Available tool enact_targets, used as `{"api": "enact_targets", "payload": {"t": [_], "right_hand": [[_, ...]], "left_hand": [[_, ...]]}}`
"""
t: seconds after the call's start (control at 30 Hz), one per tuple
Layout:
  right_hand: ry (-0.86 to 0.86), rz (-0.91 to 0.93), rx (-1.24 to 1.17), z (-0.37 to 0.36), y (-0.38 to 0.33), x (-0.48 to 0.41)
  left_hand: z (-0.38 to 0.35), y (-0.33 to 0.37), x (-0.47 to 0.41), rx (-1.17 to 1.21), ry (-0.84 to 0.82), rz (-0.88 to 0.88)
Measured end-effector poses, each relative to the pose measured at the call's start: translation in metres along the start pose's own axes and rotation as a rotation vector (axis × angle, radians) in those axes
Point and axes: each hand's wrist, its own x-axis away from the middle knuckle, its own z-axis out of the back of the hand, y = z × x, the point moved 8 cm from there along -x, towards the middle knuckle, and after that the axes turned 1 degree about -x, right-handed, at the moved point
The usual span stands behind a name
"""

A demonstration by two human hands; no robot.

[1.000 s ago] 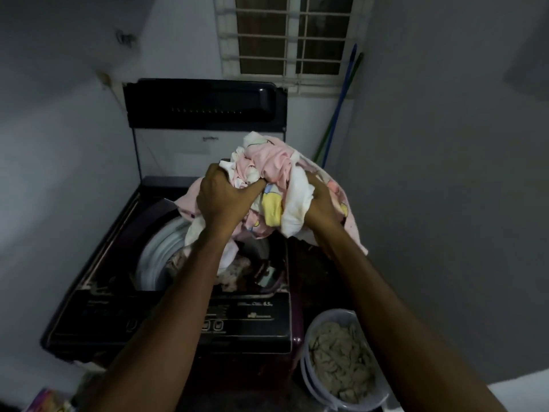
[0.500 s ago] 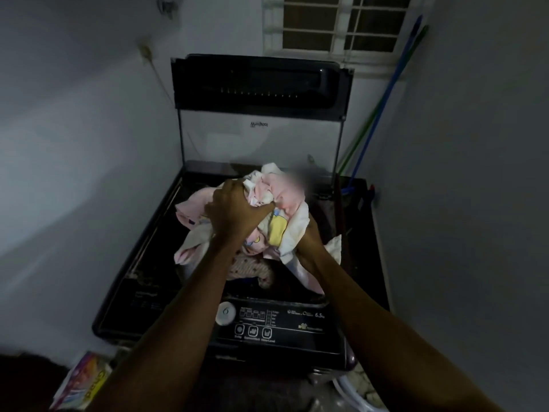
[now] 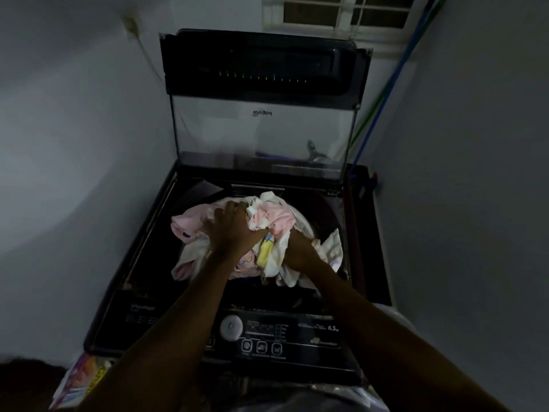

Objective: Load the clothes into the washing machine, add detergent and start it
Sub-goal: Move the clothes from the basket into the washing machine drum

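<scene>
A dark top-loading washing machine [image 3: 142, 263] stands before me with its glass lid [image 3: 264, 132] raised upright. A bundle of pink, white and yellow clothes [image 3: 276, 221] fills the drum opening. My left hand [image 3: 234, 230] lies on top of the bundle with fingers curled into the cloth. My right hand [image 3: 300, 251] grips the bundle's right side, its fingers buried in the fabric. The control panel [image 3: 297, 331] with a round white knob [image 3: 231, 327] and three buttons runs along the front edge. No detergent container is clearly in view.
A colourful packet [image 3: 80, 379] lies on the floor at the lower left. Blue and green broom handles [image 3: 383, 105] lean in the back right corner under a window [image 3: 344, 13]. Grey walls close in on both sides. A white bucket rim [image 3: 392, 313] shows at the right.
Both hands have lowered the clothes bundle from above the machine down into the drum opening. My view has tilted down and closer to the machine.
</scene>
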Motion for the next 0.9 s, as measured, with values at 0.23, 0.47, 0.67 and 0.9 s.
{"api": "enact_targets", "payload": {"t": [0.23, 0.47, 0.67, 0.9], "right_hand": [[-0.156, -0.193, 0.566, -0.041, 0.008, 0.000], [-0.110, -0.276, 0.458, -0.063, 0.016, 0.007], [-0.291, -0.175, 0.308, -0.101, 0.011, -0.002], [-0.301, -0.047, 0.431, -0.117, 0.005, 0.003]], "left_hand": [[-0.041, -0.027, -0.019, -0.211, -0.120, -0.147], [-0.100, -0.042, -0.018, 0.074, -0.562, -0.353], [-0.101, -0.072, -0.014, 0.107, -0.586, -0.496], [-0.149, -0.103, 0.004, -0.171, -0.756, -0.443]]}}
